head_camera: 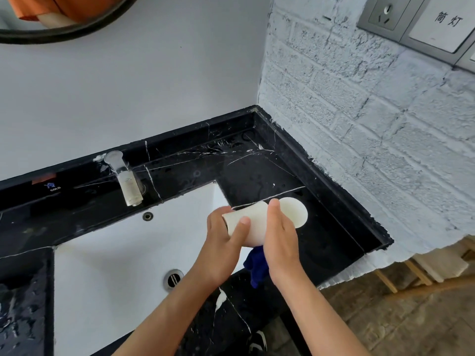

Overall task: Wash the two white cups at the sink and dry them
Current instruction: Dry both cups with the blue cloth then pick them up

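I hold one white cup (253,222) on its side above the right edge of the white sink (115,265). My left hand (223,247) grips the cup's left end, thumb across the front. My right hand (280,242) lies over its right part and presses a dark blue cloth (257,265) against it; the cloth hangs down below the cup. Just behind my right hand a second white rounded cup (294,211) rests on the black marble counter (257,173), partly hidden by my fingers.
A chrome faucet (126,178) stands behind the sink with no water running. The drain (173,278) is near the basin's front. The counter ends at a white brick wall (359,111) on the right, which carries a socket (383,14).
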